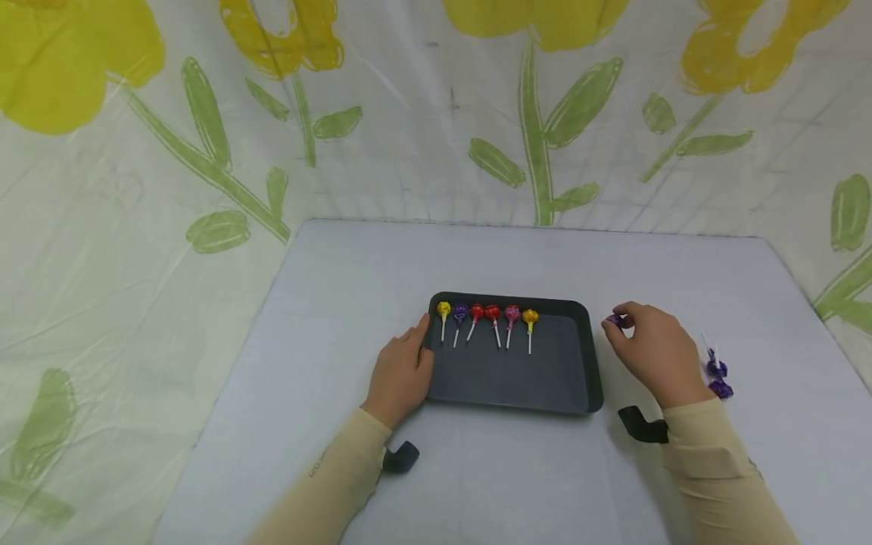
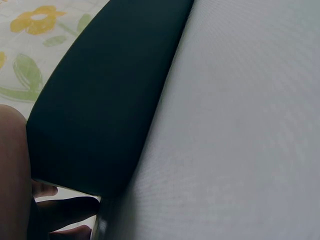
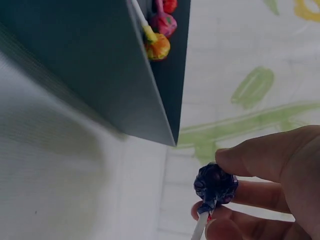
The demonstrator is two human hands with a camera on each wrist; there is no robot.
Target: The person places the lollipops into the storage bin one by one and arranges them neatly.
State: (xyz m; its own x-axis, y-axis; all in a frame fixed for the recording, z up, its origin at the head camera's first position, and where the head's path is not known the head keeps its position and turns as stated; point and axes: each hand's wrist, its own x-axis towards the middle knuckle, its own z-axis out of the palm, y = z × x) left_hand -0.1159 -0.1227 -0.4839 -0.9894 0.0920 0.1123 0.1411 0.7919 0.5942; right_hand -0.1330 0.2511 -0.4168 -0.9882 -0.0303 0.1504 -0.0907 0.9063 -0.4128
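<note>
A dark grey tray [image 1: 511, 378] lies on the white table. In its upper part several wrapped lollipops stand in a row, sticks toward me: a yellow one [image 1: 443, 309], a purple one [image 1: 460, 312], two red ones, a pink one [image 1: 512, 312] and an orange-yellow one [image 1: 530, 316]. My left hand [image 1: 402, 375] holds the tray's left edge, thumb and fingers at the rim. Just beyond the tray's right side, my right hand [image 1: 657, 352] pinches a purple-wrapped lollipop [image 3: 215, 185] by its head, the white stick pointing down in the right wrist view.
Loose purple lollipops [image 1: 719, 387] lie on the table right of my right hand, partly behind the wrist. A flower-printed curtain [image 1: 409, 174] hangs behind the table [image 1: 306, 303]. Black camera mounts [image 1: 643, 425] stick out from both wrists.
</note>
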